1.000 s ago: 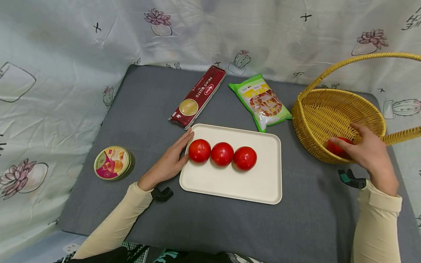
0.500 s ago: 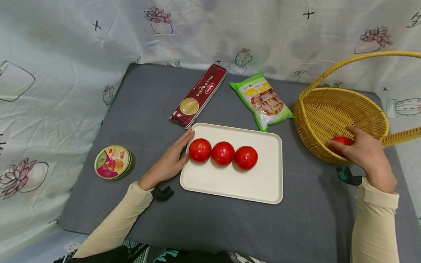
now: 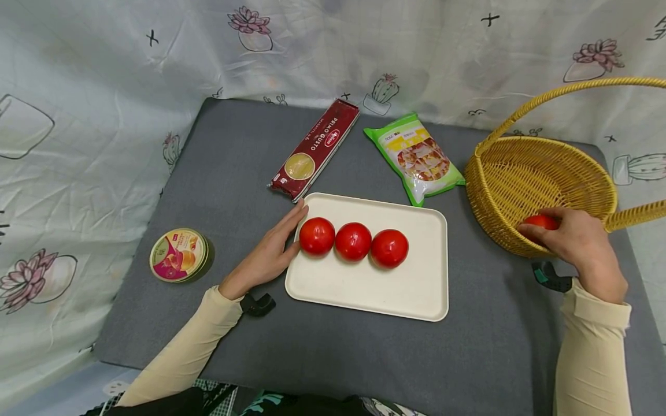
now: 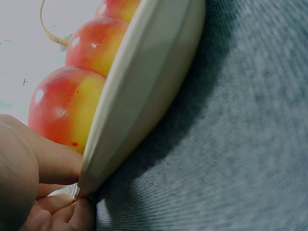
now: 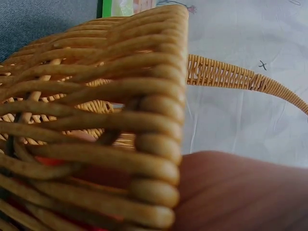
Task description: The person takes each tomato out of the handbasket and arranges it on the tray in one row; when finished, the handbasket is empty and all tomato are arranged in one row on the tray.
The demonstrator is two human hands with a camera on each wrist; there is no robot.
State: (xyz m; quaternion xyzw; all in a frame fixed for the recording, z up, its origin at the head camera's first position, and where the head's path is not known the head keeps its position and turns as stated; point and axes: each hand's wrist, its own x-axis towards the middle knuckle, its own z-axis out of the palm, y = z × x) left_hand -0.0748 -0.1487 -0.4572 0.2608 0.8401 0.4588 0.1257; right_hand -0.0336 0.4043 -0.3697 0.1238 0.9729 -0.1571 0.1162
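Note:
My left hand (image 3: 265, 257) holds the left rim of a cream tray (image 3: 364, 294), its thumb at the rim near the tomatoes in the left wrist view. Three glossy red tomatoes stand in a row on this tray: the left one (image 3: 317, 236), the middle one (image 3: 353, 241) and the right one (image 3: 389, 248). Inside a yellow wicker basket (image 3: 489, 202), my right hand (image 3: 583, 245) grips another red tomato (image 3: 541, 222) by the near wall. That tomato is mostly covered by the hand; the right wrist view shows red only through the weave of the basket wall (image 5: 96, 91).
Behind the tray lie a dark red spaghetti pack (image 3: 314, 150) and a green and white food bag (image 3: 416, 159). A round tin (image 3: 178, 255) sits at the left of the grey table (image 3: 338, 358). The basket handle (image 3: 567, 89) arches high; a patterned curtain (image 3: 312, 52) hangs behind.
My right hand has shifted slightly left, and its fingers have come down round the tomato in the basket, covering more of it. The left hand and the tray stay put.

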